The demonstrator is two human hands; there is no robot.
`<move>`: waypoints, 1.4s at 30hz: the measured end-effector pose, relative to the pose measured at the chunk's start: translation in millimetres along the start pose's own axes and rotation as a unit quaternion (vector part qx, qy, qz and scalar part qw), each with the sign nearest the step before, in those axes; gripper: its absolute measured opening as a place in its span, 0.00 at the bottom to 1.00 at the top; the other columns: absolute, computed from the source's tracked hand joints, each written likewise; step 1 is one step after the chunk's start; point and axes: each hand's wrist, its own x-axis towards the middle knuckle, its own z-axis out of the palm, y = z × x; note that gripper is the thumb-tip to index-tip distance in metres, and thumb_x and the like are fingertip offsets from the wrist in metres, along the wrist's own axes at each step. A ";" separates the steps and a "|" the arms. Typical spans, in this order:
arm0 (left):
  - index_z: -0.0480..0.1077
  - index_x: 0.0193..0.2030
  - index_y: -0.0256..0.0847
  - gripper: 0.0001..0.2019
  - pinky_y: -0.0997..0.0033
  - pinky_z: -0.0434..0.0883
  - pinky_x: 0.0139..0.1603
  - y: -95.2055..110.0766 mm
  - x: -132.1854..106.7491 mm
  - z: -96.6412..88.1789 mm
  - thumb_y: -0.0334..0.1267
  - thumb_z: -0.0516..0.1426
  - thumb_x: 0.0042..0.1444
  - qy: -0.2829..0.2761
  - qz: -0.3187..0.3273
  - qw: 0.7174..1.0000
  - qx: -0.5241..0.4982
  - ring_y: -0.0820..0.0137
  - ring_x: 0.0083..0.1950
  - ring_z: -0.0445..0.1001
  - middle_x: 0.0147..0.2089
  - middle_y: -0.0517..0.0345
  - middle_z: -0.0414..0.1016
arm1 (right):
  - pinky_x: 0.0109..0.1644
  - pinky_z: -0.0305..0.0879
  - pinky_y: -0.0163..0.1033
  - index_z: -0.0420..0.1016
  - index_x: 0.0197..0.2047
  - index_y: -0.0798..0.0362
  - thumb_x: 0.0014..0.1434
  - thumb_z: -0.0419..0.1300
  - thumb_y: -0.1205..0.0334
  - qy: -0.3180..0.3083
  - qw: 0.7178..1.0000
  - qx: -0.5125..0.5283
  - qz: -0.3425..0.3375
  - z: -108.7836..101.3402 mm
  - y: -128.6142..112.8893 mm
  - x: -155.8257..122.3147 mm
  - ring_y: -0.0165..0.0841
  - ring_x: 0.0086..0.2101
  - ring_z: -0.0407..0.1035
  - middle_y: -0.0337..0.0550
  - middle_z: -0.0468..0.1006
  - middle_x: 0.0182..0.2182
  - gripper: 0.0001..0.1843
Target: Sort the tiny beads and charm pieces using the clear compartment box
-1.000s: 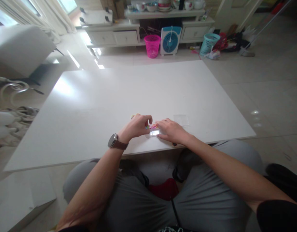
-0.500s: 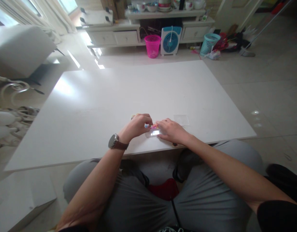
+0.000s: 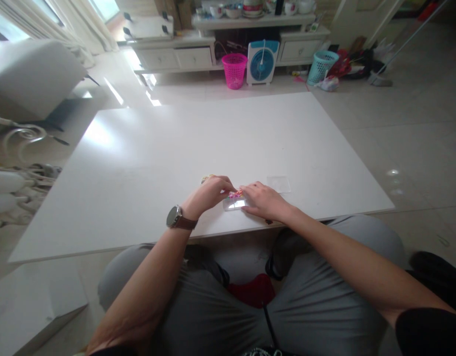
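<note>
A small clear plastic box (image 3: 234,203) lies near the front edge of the white table (image 3: 198,143), with small pink and orange pieces (image 3: 235,194) at its far end. My left hand (image 3: 209,194), a watch on its wrist, is closed in a pinch right over those pieces; what it pinches is too small to name. My right hand (image 3: 265,200) rests on the box's right side, fingers curled against it. A few more coloured pieces (image 3: 206,177) peek out behind my left hand.
A clear flat lid (image 3: 278,184) lies on the table just right of my hands. Beyond the table stand a pink basket (image 3: 234,70), a blue-white fan (image 3: 263,61), a teal basket (image 3: 320,66) and a low white cabinet (image 3: 183,54).
My left fingers have dropped from above the box down onto the coloured pieces. The right hand has stayed where it was.
</note>
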 end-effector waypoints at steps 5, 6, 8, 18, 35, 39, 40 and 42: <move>0.82 0.44 0.42 0.11 0.72 0.71 0.43 2.2 0.3 0.4 0.32 0.58 0.61 0.009 -0.017 1.000 0.013 0.70 0.38 0.77 0.37 0.55 0.82 | 0.62 0.65 0.51 0.66 0.67 0.57 0.63 0.64 0.52 -0.002 1.000 0.000 0.004 -0.2 -0.2 -0.6 0.48 0.58 0.66 0.56 0.74 0.60 0.32; 0.82 0.44 0.42 0.11 0.72 0.71 0.43 2.3 0.3 0.6 0.32 0.58 0.61 0.008 -0.021 1.000 0.015 0.70 0.37 0.78 0.37 0.55 0.83 | 0.62 0.65 0.51 0.66 0.66 0.57 0.64 0.64 0.52 -0.001 1.000 0.000 0.003 -0.1 -0.1 -0.7 0.48 0.58 0.66 0.56 0.75 0.60 0.32; 0.82 0.44 0.41 0.10 0.72 0.71 0.43 2.3 0.4 1.1 0.32 0.58 0.61 0.008 -0.033 0.999 0.017 0.70 0.38 0.78 0.37 0.55 0.83 | 0.62 0.65 0.51 0.66 0.66 0.57 0.64 0.64 0.52 0.000 1.000 0.000 0.001 0.0 0.1 -0.9 0.48 0.58 0.65 0.55 0.74 0.60 0.32; 0.80 0.45 0.41 0.13 0.69 0.71 0.48 0.0 0.9 1.5 0.28 0.54 0.62 0.011 -0.043 0.999 0.028 0.67 0.45 0.79 0.45 0.53 0.84 | 0.61 0.66 0.50 0.66 0.66 0.56 0.63 0.64 0.52 -0.002 1.000 -0.003 0.007 -0.9 -1.0 -0.4 0.48 0.58 0.65 0.56 0.75 0.60 0.32; 0.77 0.40 0.40 0.10 0.69 0.70 0.45 -1.3 2.7 2.0 0.30 0.53 0.63 0.001 -0.022 1.000 0.012 0.66 0.41 0.78 0.40 0.54 0.82 | 0.61 0.65 0.51 0.66 0.66 0.56 0.63 0.64 0.53 -0.003 1.000 0.002 0.002 -0.8 -0.9 -0.2 0.47 0.58 0.65 0.56 0.74 0.60 0.32; 0.77 0.40 0.40 0.10 0.69 0.70 0.45 -0.9 2.0 1.6 0.30 0.54 0.63 -0.003 -0.021 1.000 0.016 0.66 0.41 0.77 0.39 0.54 0.82 | 0.61 0.65 0.51 0.65 0.66 0.56 0.63 0.64 0.53 -0.005 1.000 0.000 0.006 -1.1 -1.5 0.0 0.47 0.58 0.65 0.56 0.74 0.60 0.32; 0.77 0.39 0.40 0.10 0.69 0.70 0.45 0.0 2.1 1.4 0.30 0.54 0.62 -0.004 -0.023 1.000 0.015 0.66 0.40 0.77 0.39 0.54 0.82 | 0.61 0.65 0.51 0.65 0.66 0.56 0.63 0.64 0.53 -0.006 1.000 -0.002 0.006 -1.3 -1.6 0.1 0.48 0.58 0.65 0.56 0.74 0.60 0.32; 0.77 0.39 0.40 0.10 0.69 0.70 0.45 2.0 2.6 0.6 0.29 0.53 0.62 -0.005 -0.028 0.999 0.015 0.67 0.40 0.77 0.39 0.54 0.82 | 0.61 0.66 0.50 0.66 0.66 0.57 0.63 0.64 0.53 -0.008 1.000 -0.007 0.004 -1.6 -1.8 0.1 0.48 0.58 0.65 0.56 0.75 0.59 0.32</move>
